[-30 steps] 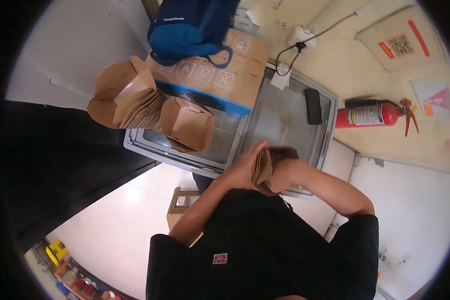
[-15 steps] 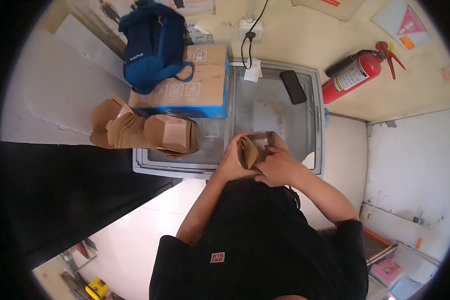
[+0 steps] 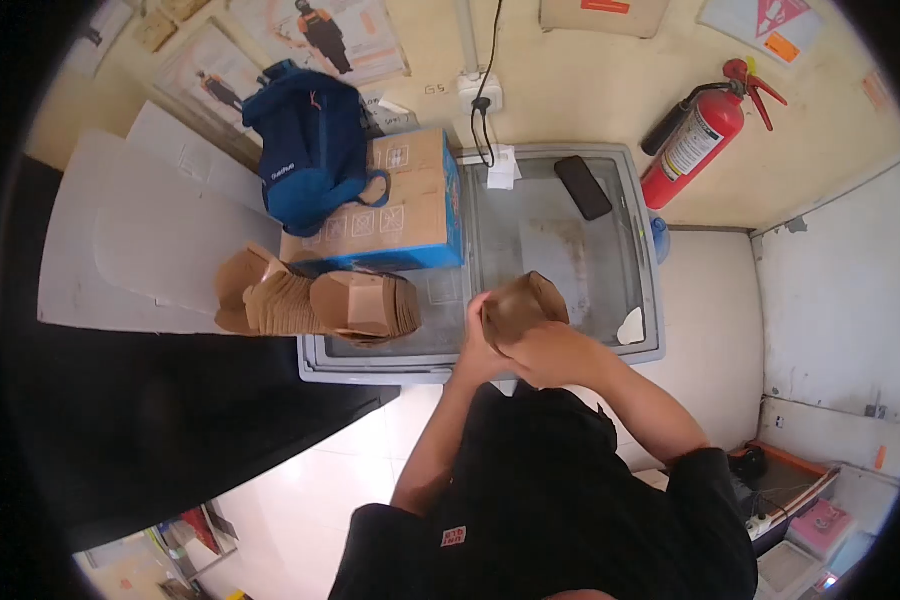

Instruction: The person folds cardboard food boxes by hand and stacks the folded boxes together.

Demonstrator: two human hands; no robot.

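A brown paper food box (image 3: pixel 522 303) is held between my two hands, close to my body over the front of the grey-framed glass top. My left hand (image 3: pixel 478 345) grips its left side, thumb up along the wall. My right hand (image 3: pixel 550 352) is closed round the near right side, and its fingertips are hidden behind the box. To the left, a nested row of similar brown paper boxes (image 3: pixel 355 305) lies on its side along the front edge, the nearest one showing its open mouth.
A blue backpack (image 3: pixel 310 150) rests on a large cardboard carton (image 3: pixel 410 225) at the back left. A black phone (image 3: pixel 582 188) and white paper slips (image 3: pixel 502 168) lie on the glass top (image 3: pixel 545 235). A red fire extinguisher (image 3: pixel 692 145) stands behind the right corner.
The box in my hands has turned, so its opening no longer faces me. My right hand has moved from inside the box to its outer near side. The camera view has shifted.
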